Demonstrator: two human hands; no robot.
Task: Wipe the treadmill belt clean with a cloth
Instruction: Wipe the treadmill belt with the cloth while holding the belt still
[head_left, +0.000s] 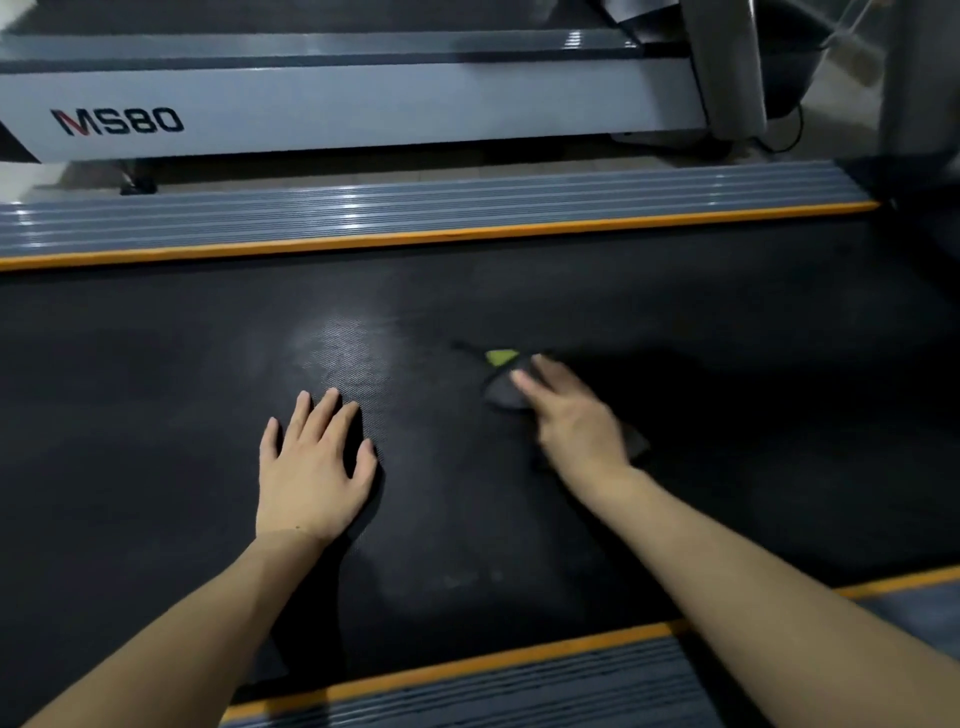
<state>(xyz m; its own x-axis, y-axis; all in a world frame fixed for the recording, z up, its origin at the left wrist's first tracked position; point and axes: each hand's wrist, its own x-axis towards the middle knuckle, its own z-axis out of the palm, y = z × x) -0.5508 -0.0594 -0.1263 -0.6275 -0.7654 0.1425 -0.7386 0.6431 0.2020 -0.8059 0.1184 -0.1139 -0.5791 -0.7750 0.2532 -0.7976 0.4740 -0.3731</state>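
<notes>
The near side rail (519, 691), ribbed grey with an orange edge strip, runs along the 6 o'clock edge of the view. Beyond it lies the black treadmill belt (156, 374), which fills the centre of the view.

The left hand (311, 467) rests flat on the belt at roughly 7 o'clock from centre, palm down, fingers straight and spread, holding nothing.

The right hand (571, 421) lies at 3 o'clock from the left hand, well apart from it. It presses down on a dark cloth (504, 392) with fingers extended. The hand is motion-blurred. The cloth lies on the belt beneath the right hand and projects past the fingertips toward 11 o'clock. A small yellow-green tag (501, 356) shows at its far end.

At 12 o'clock, the far side rail (363, 213) borders the belt, ribbed grey with an orange strip. Beyond it stands a second treadmill (363, 104) with a grey frame. Its side panel reads "MS80", the "M" partly red.
</notes>
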